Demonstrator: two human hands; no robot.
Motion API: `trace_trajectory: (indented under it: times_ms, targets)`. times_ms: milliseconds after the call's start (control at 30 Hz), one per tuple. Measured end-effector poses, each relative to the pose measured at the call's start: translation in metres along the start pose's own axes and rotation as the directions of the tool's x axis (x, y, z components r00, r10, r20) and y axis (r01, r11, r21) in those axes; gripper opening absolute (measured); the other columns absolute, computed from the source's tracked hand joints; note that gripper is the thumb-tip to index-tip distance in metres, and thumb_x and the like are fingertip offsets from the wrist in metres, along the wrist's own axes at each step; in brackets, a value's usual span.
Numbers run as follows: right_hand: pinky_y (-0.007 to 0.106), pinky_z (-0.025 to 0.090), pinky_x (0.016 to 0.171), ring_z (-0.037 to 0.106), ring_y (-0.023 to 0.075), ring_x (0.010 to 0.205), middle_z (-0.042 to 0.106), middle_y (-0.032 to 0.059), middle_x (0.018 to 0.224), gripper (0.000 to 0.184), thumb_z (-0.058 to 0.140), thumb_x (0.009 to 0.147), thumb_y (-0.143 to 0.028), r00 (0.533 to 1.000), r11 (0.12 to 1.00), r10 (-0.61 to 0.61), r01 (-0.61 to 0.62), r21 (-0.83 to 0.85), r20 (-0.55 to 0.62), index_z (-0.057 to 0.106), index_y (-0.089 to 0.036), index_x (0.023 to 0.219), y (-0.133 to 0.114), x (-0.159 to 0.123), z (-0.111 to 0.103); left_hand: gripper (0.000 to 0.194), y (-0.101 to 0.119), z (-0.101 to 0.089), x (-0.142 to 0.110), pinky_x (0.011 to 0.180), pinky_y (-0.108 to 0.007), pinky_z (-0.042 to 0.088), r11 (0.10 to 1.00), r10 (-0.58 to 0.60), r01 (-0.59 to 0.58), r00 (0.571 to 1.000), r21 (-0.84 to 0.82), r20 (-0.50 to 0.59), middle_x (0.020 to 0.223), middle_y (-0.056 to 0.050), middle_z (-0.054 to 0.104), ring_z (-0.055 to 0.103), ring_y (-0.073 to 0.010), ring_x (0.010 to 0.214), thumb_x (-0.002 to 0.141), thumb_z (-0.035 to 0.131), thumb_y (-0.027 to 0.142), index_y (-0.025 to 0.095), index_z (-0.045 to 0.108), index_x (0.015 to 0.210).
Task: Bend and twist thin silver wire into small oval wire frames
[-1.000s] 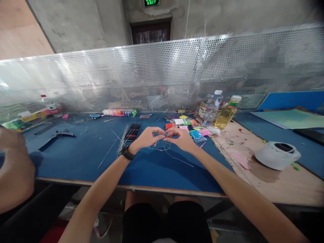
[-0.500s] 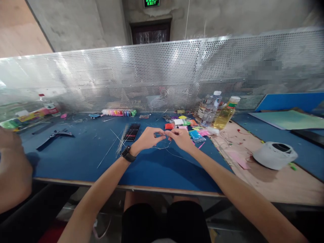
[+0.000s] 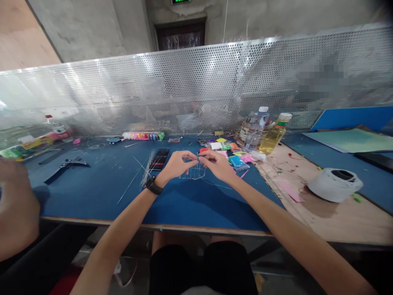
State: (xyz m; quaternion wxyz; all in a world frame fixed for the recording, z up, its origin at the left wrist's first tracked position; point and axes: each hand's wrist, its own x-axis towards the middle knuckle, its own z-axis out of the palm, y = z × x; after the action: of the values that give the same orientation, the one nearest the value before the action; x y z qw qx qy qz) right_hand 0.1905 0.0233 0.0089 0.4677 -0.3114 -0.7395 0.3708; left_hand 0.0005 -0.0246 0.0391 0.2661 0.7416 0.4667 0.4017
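Both hands meet over the blue table, fingertips pinched on a thin wire frame (image 3: 192,178) whose bent lines hang beneath them. My left hand (image 3: 179,164), with a black watch on the wrist, is closed on the frame's upper part. From the other side my right hand (image 3: 217,164) pinches it close to the left fingertips. A loose wire end trails toward the right over the table. Exactly where the fingers grip is too small to make out. Left of my hands lie several straight wires (image 3: 130,185) beside a phone (image 3: 159,159).
Colourful clay packets (image 3: 238,162) lie right of my hands, with a clear bottle (image 3: 256,127) and a yellow-liquid bottle (image 3: 274,133) behind. A white roll-shaped object (image 3: 334,186) stands on the wooden board. Another person's arm (image 3: 18,205) rests at left, near a black tool (image 3: 67,164).
My fingers have shifted slightly, the right fingers straighter than before. The wire frame has turned, so more of its bent outline shows below my hands. The camera view has tilted a little downward.
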Motion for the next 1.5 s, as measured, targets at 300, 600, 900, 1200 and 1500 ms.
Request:
trace_trajectory:
  times_ms: [300,600,900,1200,1500]
  targets:
    - [0.031,0.045,0.062,0.059,0.016,0.063,0.072,0.0042,0.081,0.031,0.051,0.093,-0.038,0.981,0.919,-0.148,0.184,-0.35,0.126,0.073,-0.021,0.108,-0.007,-0.002,-0.007,0.025,0.001,-0.002,-0.002,0.043,-0.02,0.04,1.0,-0.03,0.031,0.998,-0.007,0.052,0.057,0.001,0.061,0.056,-0.0096,0.043,0.082,0.066,0.04,0.016,0.067,0.09]
    - [0.027,0.044,0.058,0.056,0.0138,0.064,0.063,0.0036,0.079,0.033,0.045,0.094,-0.042,0.951,0.966,-0.011,0.091,-0.244,0.31,0.068,-0.018,0.093,0.003,0.001,-0.012,0.025,0.002,0.002,-0.002,0.043,-0.019,0.039,0.998,-0.055,0.051,0.994,0.041,0.097,0.053,0.002,0.059,0.056,-0.0097,0.043,0.082,0.066,0.04,0.016,0.068,0.089]
    - [0.028,0.051,0.062,0.054,0.0149,0.068,0.058,0.0025,0.073,0.038,0.058,0.084,-0.056,0.899,0.979,0.172,-0.2,0.028,0.402,0.068,-0.02,0.077,0.011,0.002,-0.012,0.027,0.003,0.002,-0.003,0.042,-0.02,0.04,0.994,-0.065,0.053,0.99,0.097,0.129,0.071,-0.003,0.07,0.057,-0.0088,0.044,0.084,0.064,0.042,0.017,0.069,0.092]
    - [0.029,0.051,0.073,0.056,0.0142,0.077,0.061,0.0035,0.081,0.035,0.066,0.08,-0.054,0.817,0.856,0.343,-0.475,0.204,0.465,0.068,-0.019,0.081,0.01,0.001,-0.011,0.026,0.002,-0.001,-0.003,0.043,-0.021,0.041,0.994,-0.069,0.055,0.987,0.097,0.148,0.061,0.0,0.065,0.058,-0.0106,0.044,0.084,0.063,0.041,0.017,0.068,0.092]
    - [0.031,0.053,0.077,0.058,0.0155,0.082,0.062,0.005,0.085,0.026,0.07,0.08,-0.045,0.763,0.703,0.364,-0.601,0.379,0.534,0.066,-0.02,0.083,0.005,0.001,-0.011,0.026,0.006,-0.003,-0.002,0.045,-0.02,0.044,1.0,-0.026,0.023,0.987,0.02,0.156,0.074,-0.002,0.069,0.057,-0.0076,0.045,0.085,0.064,0.041,0.016,0.067,0.094]
